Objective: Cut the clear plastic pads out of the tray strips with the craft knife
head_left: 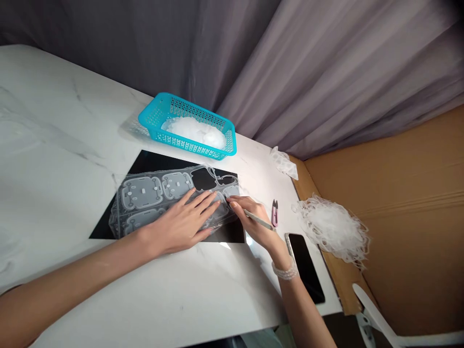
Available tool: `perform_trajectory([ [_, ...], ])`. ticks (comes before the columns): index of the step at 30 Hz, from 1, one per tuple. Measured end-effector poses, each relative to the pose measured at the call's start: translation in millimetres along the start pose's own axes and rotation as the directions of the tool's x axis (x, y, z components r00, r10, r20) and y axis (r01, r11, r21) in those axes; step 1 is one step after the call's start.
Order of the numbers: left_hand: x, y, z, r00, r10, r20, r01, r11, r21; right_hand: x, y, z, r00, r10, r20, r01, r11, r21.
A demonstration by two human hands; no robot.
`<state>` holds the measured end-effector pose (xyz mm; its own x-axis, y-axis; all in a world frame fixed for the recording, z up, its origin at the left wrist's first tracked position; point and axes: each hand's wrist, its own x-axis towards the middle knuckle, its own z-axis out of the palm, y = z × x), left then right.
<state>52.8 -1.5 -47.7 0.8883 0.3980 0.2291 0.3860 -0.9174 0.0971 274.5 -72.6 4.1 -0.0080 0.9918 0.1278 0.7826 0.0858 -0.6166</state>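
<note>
A clear, flexible sheet of molded silicone-like parts (142, 192) lies on a black mat (232, 234). It has rounded panels with small holes, and one opening shows the black beneath. My left hand (184, 222) rests flat on the sheet with its fingers spread, holding it against the mat. At the sheet's right end, my right hand (253, 220) grips a slim pen-like tool (259, 221) between thumb and fingers. Its dark tip is down at the edge of a panel, close to my left fingertips. Whether it is a blade or tweezers is not clear.
Behind the mat stands a blue perforated basket (145, 116) with white translucent pieces inside. Pink thread snips (274, 215) and a phone (307, 268) lie to the right. A heap of stringy clear scraps (333, 232) sits at the table's right edge, beside cardboard (409, 217).
</note>
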Motion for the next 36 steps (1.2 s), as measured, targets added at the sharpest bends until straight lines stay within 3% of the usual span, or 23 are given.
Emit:
perform_trajectory([
  [3,-20,-6,-3.6,1.000,-0.014,-0.028,0.014,1.000,-0.009,-5,-5,0,0.989,0.117,-0.087,-0.114,0.993,0.032],
  [7,-35,-14,-8.5,1.000,0.025,-0.013,-0.025,1.000,0.006,-6,-18,8,0.941,0.277,-0.193,-0.240,0.951,0.193],
  [11,-38,-16,-10.6,0.999,0.043,0.011,-0.043,0.998,0.049,-3,-36,30,0.932,0.328,-0.155,-0.260,0.902,0.346],
  [17,-41,-18,-15.9,0.998,0.069,0.002,-0.069,0.997,0.018,-7,-54,52,0.964,0.263,-0.029,-0.245,0.928,0.281],
  [29,-40,-17,-17.3,0.998,0.067,-0.022,-0.066,0.998,0.020,2,-60,57,0.989,0.130,-0.066,-0.126,0.990,0.066],
  [36,-40,-17,-15.8,0.997,0.075,-0.020,-0.074,0.997,0.032,-19,-70,53,0.996,0.048,-0.073,-0.052,0.998,-0.043],
])
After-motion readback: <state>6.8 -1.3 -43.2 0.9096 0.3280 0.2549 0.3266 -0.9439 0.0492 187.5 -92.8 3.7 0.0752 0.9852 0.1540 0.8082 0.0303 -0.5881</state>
